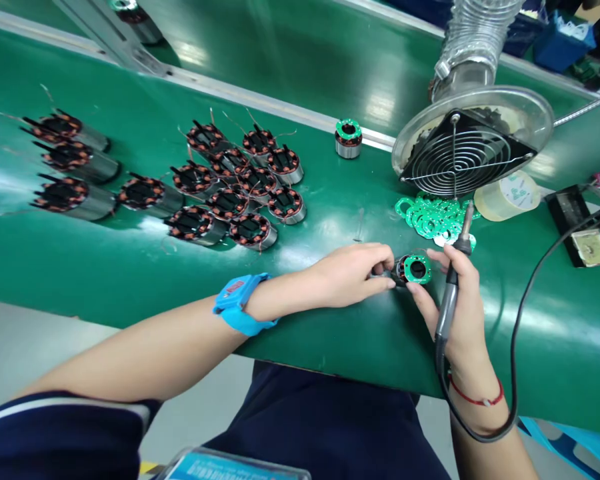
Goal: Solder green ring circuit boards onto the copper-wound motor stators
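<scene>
In front of me a motor stator (401, 271) is tipped over, with a green ring-shaped circuit board (424, 277) on its near end. My left hand (353, 273) pinches the stator's left side between thumb and fingers. A soldering iron (449, 303) lies through my right hand (467, 313), its tip pointing up and away from the stator. The thumb and a fingertip of that same hand reach to the board's right edge. Beyond my right hand lies a heap of loose green ring boards (433, 217).
Several copper-wound stators (250, 230) stand at left on the green bench, some with wires sticking up. One stator with a board (349, 139) stands by the rail. A fume extractor fan (460, 157), tape roll (507, 195) and sponge holder (575, 223) are at right. The iron's cord (517, 327) loops over my right wrist.
</scene>
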Tool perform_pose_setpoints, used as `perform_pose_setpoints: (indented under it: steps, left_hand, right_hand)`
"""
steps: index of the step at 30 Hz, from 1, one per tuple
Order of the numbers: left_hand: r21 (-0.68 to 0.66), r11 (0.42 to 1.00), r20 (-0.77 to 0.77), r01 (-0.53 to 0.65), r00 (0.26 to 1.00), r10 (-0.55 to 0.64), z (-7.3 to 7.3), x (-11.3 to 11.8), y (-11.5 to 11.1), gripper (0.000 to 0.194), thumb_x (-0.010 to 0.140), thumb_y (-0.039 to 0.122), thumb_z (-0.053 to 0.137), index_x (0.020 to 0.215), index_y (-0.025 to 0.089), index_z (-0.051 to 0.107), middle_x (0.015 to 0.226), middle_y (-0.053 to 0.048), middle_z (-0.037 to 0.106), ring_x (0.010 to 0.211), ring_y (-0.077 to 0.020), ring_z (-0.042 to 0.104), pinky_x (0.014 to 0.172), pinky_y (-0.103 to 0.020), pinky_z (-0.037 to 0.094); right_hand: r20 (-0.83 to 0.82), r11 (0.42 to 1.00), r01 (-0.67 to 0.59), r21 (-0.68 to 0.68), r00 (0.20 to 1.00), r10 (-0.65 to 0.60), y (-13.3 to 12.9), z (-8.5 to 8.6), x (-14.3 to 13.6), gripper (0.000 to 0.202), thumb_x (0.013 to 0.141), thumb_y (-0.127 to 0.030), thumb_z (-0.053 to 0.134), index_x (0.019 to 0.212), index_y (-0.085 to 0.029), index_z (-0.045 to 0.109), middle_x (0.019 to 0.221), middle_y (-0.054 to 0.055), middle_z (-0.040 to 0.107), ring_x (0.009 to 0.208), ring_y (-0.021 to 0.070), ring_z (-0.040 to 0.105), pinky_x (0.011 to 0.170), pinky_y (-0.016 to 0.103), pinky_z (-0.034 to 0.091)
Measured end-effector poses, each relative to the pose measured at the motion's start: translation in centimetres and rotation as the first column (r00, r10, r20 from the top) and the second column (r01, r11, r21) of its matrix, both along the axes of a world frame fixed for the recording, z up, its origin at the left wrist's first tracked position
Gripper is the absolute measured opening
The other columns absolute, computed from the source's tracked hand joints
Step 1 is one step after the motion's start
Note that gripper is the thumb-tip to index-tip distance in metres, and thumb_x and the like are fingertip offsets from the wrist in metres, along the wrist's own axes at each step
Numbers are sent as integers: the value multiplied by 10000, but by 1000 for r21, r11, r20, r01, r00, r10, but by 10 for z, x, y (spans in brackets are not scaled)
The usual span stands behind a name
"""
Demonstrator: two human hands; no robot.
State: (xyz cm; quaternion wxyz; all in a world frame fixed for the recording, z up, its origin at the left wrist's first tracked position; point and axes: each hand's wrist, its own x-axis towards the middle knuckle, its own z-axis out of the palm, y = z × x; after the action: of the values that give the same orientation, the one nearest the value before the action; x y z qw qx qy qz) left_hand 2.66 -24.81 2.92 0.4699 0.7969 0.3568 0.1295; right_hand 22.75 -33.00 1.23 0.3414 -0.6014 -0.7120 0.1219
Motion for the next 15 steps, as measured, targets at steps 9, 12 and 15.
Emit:
perform_pose_setpoints:
  steps: [9,12,15]
  left_hand:
    - [-230,959,297,-166,926,232,1,4,1,111,838,108,555,738,155,571,670,47,511,610,-85,456,588,-208,381]
    - [-325,930,287,-173,919,272,1,5,0,85,839,140,581,755,150,580,647,50,522,594,-83,452,572,-206,382]
    - [-389,910,257,-144,932,257,-1,6,0,73,846,168,594,777,144,595,662,38,560,611,-91,494,591,-218,412]
  right_hand:
    - [57,997,-79,8,995,79,-4,-3,-15,604,893,-342,668,1430,-268,402,1230,123,664,1040,273,677,827,443,594]
    - [104,995,-89,48,991,84,-3,0,-20,617,892,-339,663,1439,-263,388,1255,129,665,1072,292,664,844,467,578]
    - [121,982,-171,77,980,161,-1,5,-22,660,896,-271,638,1477,-274,324,1375,132,607,1278,314,559,967,518,514]
